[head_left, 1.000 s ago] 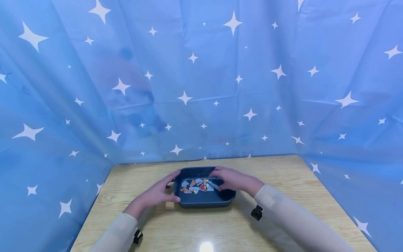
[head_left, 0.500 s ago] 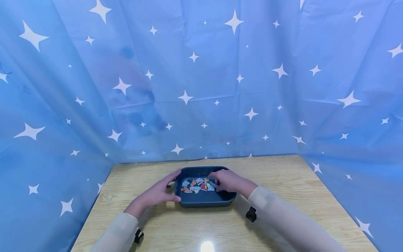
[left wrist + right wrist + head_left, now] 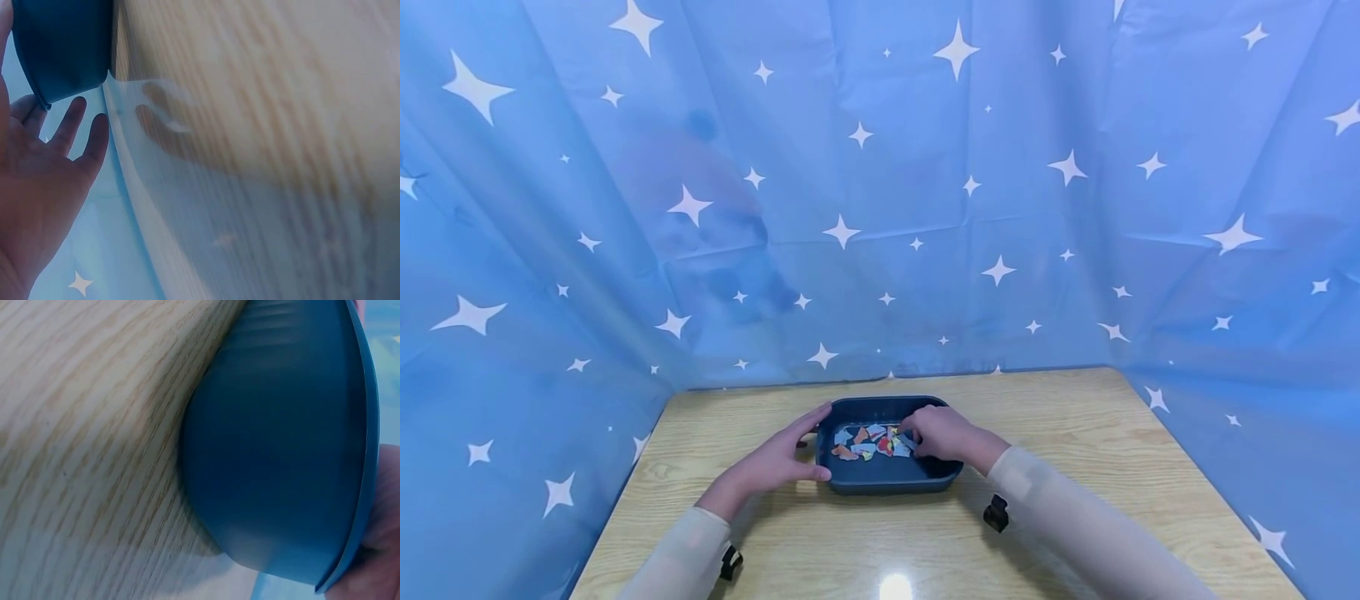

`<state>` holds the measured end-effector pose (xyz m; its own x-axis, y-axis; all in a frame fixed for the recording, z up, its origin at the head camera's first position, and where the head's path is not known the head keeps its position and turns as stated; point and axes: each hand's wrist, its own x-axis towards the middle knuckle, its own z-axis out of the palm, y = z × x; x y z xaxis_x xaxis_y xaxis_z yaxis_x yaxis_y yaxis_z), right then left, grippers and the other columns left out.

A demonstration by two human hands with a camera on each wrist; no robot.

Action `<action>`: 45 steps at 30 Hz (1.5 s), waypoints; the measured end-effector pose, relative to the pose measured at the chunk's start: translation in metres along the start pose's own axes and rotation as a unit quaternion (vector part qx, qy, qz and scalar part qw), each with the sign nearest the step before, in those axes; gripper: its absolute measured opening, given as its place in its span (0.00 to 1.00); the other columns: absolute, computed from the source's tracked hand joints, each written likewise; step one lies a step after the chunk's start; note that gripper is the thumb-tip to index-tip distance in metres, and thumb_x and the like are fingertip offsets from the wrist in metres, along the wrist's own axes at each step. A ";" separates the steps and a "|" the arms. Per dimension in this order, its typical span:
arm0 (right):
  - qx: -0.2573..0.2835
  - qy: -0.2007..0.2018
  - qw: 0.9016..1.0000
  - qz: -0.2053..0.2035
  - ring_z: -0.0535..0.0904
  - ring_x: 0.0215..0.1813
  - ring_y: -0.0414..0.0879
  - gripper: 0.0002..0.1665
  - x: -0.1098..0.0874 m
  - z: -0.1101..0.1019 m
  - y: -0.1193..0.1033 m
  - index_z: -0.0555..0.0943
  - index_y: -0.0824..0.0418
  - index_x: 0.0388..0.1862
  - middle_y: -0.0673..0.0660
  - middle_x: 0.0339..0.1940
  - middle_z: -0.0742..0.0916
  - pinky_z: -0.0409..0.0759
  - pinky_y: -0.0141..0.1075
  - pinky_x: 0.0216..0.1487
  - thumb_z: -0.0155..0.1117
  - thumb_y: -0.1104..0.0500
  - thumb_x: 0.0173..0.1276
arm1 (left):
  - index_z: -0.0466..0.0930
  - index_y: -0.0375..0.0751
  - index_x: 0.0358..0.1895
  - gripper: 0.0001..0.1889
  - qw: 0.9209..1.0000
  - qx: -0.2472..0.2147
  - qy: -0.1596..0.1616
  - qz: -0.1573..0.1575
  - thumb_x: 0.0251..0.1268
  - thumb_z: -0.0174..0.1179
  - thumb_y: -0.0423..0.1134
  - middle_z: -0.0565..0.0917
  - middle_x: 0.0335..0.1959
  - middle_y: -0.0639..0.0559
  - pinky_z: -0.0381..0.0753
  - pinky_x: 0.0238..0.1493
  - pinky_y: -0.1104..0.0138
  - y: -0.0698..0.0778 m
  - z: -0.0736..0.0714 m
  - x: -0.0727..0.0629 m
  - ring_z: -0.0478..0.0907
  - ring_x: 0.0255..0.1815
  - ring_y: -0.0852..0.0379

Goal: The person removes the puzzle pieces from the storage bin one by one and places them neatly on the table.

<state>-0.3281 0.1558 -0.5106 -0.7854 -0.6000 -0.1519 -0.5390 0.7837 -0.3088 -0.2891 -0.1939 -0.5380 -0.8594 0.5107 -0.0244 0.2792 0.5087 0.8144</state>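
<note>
A dark blue rectangular tray (image 3: pixel 887 487) with raised walls rests on the table. Several flat, irregular pieces (image 3: pixel 865 448) in orange, pale blue, red and yellow lie on its floor; they are too small to identify surely. At the tray's left end my left hand (image 3: pixel 767 461) is spread, thumb by the near corner and a finger at the far corner. The left wrist view shows its fingers (image 3: pixel 69 125) loosely extended below the tray rim. Inside the tray's right part, my right hand (image 3: pixel 946 432) has curled fingers and pinches a blue-grey piece (image 3: pixel 907 442). The right wrist view hides its fingertips behind the tray wall.
The light wood table (image 3: pixel 760 550) extends around the tray on all sides. A blue curtain (image 3: pixel 880 208) with white stars encloses the back and both sides. Each sleeve has a black wrist device (image 3: pixel 996 512) below it.
My right hand has shifted left and slightly down inside the tray, its fingers closing around the blue-grey piece. My left hand and the tray have stayed practically in place.
</note>
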 end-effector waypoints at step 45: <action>0.000 -0.027 1.000 -0.007 0.76 0.32 0.43 0.28 -0.001 0.000 0.008 0.84 0.50 0.73 0.46 0.36 0.81 0.76 0.41 0.37 0.76 0.58 0.76 | 0.48 0.62 0.93 0.56 1.000 0.009 -0.004 0.005 0.72 0.78 0.50 0.48 0.93 0.53 0.67 0.82 0.41 -0.002 0.000 0.001 0.56 0.89 0.40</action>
<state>-0.3314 0.1622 -0.5130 -0.7604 -0.6187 -0.1975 -0.5496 0.7750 -0.3119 -0.2908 -0.1941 -0.5401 -0.8534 0.5208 -0.0213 0.2945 0.5156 0.8046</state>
